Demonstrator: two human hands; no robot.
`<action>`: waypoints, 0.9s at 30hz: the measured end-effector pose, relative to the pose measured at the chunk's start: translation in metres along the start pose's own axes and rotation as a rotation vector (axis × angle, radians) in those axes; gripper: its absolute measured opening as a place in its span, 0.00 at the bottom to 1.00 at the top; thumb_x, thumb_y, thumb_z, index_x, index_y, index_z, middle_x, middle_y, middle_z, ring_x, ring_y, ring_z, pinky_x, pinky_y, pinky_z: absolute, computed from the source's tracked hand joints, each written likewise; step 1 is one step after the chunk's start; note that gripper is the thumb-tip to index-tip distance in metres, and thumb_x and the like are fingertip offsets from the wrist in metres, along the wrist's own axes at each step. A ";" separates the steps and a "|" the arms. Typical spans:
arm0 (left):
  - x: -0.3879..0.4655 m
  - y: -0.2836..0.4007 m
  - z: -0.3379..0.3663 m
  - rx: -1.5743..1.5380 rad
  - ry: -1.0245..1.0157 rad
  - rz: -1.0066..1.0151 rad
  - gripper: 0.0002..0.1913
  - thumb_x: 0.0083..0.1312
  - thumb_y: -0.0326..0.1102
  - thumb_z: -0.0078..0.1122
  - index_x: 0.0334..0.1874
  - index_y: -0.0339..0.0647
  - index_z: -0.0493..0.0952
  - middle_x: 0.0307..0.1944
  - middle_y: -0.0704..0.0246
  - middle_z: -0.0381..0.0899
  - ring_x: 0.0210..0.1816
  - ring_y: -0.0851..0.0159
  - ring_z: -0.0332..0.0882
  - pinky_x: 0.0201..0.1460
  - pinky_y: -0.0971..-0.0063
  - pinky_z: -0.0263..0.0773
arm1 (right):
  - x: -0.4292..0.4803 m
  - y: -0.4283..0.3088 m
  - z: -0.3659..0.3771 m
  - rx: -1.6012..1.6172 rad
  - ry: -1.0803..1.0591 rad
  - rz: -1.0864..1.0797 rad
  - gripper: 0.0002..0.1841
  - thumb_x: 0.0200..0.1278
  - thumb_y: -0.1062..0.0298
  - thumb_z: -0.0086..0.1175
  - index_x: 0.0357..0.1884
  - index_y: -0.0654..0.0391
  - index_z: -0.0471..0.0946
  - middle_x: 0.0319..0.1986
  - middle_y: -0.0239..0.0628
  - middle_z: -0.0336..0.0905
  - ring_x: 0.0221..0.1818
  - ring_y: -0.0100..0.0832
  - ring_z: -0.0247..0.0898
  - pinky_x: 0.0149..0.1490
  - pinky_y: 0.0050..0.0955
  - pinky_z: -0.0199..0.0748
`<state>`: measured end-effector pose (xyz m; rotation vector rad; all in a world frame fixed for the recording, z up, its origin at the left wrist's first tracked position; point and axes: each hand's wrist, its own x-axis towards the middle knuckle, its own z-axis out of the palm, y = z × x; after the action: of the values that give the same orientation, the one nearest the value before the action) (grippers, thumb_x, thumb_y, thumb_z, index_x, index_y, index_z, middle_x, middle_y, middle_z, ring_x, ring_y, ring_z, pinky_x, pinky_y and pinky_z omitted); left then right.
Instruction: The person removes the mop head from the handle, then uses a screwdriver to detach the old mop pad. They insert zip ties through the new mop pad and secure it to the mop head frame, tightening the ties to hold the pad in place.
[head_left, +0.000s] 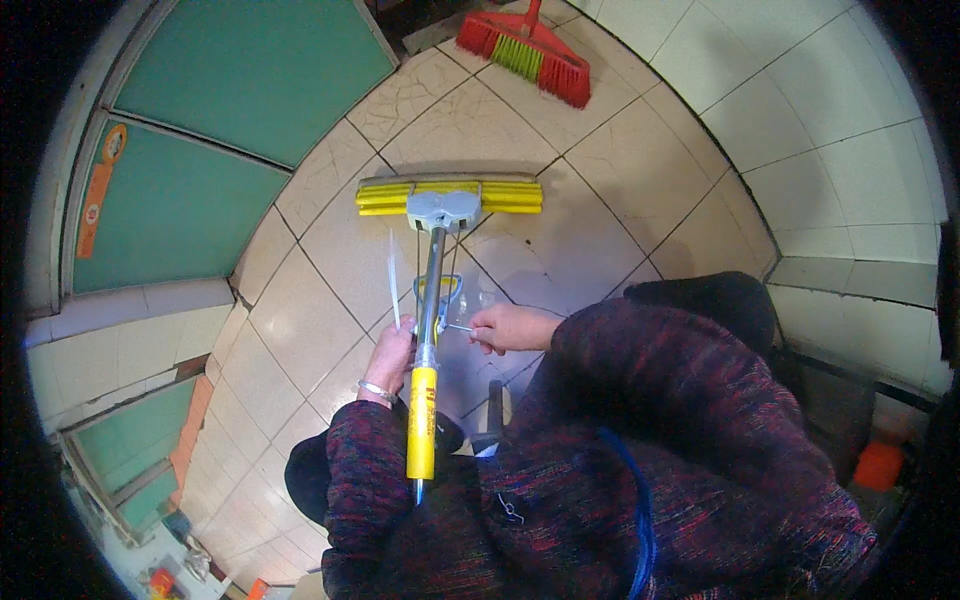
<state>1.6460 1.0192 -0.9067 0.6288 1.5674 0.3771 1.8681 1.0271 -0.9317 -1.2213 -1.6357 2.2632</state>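
A sponge mop with a yellow head (513, 196) and a grey plastic bracket (444, 208) lies pointing away from me, its metal pole (433, 277) running back to a yellow grip sleeve (421, 424). My left hand (391, 352) is closed around the pole's left side by the lever joint, and a thin pale strip (394, 277) rises beside its fingers. Right of the pole, my right hand (514, 328) pinches a thin metal rod (459, 327) that reaches the joint. The blue lever handle (452, 289) shows behind the pole.
A red broom head with red and green bristles (525, 56) rests on the tiled floor (592, 202) ahead. Green-panelled cabinet doors (225, 75) stand at the left, a white tiled wall (810, 112) at the right. My dark-clad knees flank the work.
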 end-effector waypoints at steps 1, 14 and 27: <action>0.002 -0.002 0.001 -0.056 -0.003 0.005 0.12 0.67 0.40 0.38 0.32 0.43 0.69 0.18 0.75 0.66 0.17 0.75 0.62 0.18 0.81 0.57 | -0.008 -0.012 0.000 -0.129 0.053 -0.041 0.09 0.60 0.65 0.43 0.32 0.59 0.73 0.22 0.38 0.75 0.24 0.34 0.72 0.27 0.30 0.68; 0.007 -0.010 -0.001 0.027 0.056 0.059 0.12 0.66 0.39 0.39 0.32 0.39 0.70 0.23 0.71 0.69 0.25 0.70 0.66 0.30 0.75 0.64 | -0.016 -0.017 0.014 -0.614 0.371 -0.193 0.12 0.55 0.63 0.45 0.31 0.60 0.76 0.27 0.49 0.76 0.33 0.47 0.73 0.41 0.43 0.70; 0.006 -0.007 0.005 -0.041 0.071 0.065 0.14 0.66 0.37 0.40 0.26 0.37 0.70 0.21 0.71 0.67 0.23 0.71 0.64 0.28 0.74 0.63 | -0.008 -0.010 0.015 -0.477 0.377 -0.156 0.12 0.54 0.63 0.46 0.26 0.61 0.77 0.26 0.48 0.75 0.33 0.46 0.72 0.40 0.41 0.69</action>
<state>1.6501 1.0166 -0.9159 0.6421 1.6052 0.4839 1.8602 1.0166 -0.9176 -1.4376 -2.0779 1.4777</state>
